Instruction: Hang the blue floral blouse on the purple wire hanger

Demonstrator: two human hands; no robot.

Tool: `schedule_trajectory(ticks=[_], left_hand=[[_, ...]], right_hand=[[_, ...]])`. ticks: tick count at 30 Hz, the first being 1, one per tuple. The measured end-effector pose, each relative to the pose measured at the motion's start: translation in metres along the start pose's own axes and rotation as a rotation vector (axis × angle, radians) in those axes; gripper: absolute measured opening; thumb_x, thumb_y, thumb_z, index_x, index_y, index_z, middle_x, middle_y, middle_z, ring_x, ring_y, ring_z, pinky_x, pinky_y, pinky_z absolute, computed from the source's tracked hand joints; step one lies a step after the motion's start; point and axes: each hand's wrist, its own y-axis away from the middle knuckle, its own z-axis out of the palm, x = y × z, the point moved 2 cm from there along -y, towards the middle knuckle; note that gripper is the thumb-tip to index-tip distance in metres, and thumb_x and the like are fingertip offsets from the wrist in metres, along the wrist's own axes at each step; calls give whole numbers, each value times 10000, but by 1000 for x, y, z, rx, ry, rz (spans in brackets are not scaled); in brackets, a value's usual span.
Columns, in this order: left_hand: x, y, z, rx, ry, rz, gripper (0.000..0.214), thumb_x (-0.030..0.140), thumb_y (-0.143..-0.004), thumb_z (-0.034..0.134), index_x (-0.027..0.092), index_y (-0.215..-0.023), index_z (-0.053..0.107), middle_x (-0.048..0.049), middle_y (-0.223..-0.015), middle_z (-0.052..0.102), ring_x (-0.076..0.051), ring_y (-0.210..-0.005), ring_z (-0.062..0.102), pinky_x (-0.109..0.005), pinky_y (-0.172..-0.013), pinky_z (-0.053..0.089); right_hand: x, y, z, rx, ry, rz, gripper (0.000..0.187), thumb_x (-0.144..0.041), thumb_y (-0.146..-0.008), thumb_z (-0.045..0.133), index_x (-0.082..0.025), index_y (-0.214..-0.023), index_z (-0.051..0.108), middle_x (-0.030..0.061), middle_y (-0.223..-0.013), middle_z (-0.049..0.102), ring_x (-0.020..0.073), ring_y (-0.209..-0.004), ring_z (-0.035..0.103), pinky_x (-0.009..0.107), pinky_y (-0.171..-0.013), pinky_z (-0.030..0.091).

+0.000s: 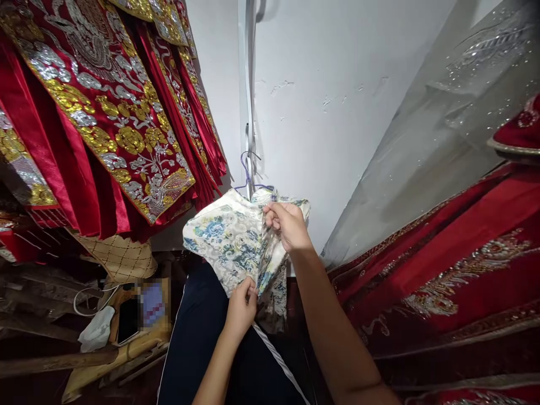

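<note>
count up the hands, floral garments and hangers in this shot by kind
hands: 2, the left hand and the right hand, each pinching the cloth
floral garment: 1, white with blue flowers
hanger: 1, purple wire, carrying that garment
total: 4

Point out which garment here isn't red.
The cream, blue-flowered garment on the purple hanger, gripped by the left hand and right hand. The left robes and right robes are embroidered red.
</note>
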Motion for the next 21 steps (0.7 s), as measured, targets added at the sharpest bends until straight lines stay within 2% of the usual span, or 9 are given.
schedule_trajectory(ticks=[2,4,7,10,11,13,15,18,21], left_hand=[[0,-7,-10,-25,-19,-14,158,303,-914,528,210,-786,528,8,-694,518,-175,-668,499,-257,-651,344],[14,-18,-26,-6,33,5,108,316,-904,569,210,-910,590,-10,-765,594,-188,-718,561,-267,-690,389],[60,-40,-60,123,162,147,378,326,-943,555,237,-1309,529,-72,-1052,668,-204,-918,632,-307,-853,452],[114,-69,-91,207,98,379,493,294,-995,482,265,-1481,402,-80,-1147,663,-194,-1018,630,-316,-921,452],[129,-78,-97,208,50,448,440,290,-1001,473,252,-1440,468,-80,-1156,665,-194,-1028,630,-315,-923,455],[148,-93,-104,218,-72,547,282,301,-996,492,203,-1211,644,-74,-1069,686,-193,-964,635,-305,-880,468],[159,-101,-105,228,-171,602,220,308,-989,510,176,-1021,683,-58,-957,692,-181,-879,634,-291,-834,475],[165,-99,-107,309,-203,624,192,298,-983,524,171,-958,665,-36,-881,676,-158,-822,624,-268,-798,476],[156,-95,-128,554,-45,580,167,303,-965,563,167,-956,659,-30,-904,661,-147,-857,619,-254,-808,478]], right_hand=[[0,5,10,-32,7,-27,207,-328,-795,576,-140,-726,627,-22,-476,551,51,-395,372,187,-411,242],[5,14,16,-63,31,-26,172,-298,-786,553,-156,-706,606,-31,-453,533,58,-386,379,189,-405,239],[7,26,22,-76,93,-15,164,-271,-773,529,-167,-658,583,-39,-420,502,65,-378,392,192,-409,245],[-3,30,27,-109,148,-56,175,-257,-778,522,-174,-635,579,-42,-414,497,72,-383,416,196,-423,274],[-7,29,28,-118,159,-80,173,-252,-780,523,-176,-636,581,-42,-416,500,74,-386,423,198,-427,282],[-10,25,28,-122,173,-114,172,-250,-787,530,-178,-641,585,-42,-424,504,77,-390,429,202,-434,295],[-3,19,24,-103,182,-121,184,-268,-806,538,-179,-654,589,-40,-440,509,82,-399,431,209,-439,302],[31,14,13,-77,241,-63,206,-298,-829,541,-179,-671,597,-31,-470,522,95,-430,442,224,-458,312],[75,23,-2,-92,342,44,218,-294,-817,543,-177,-642,598,-24,-476,522,107,-455,452,236,-481,322]])
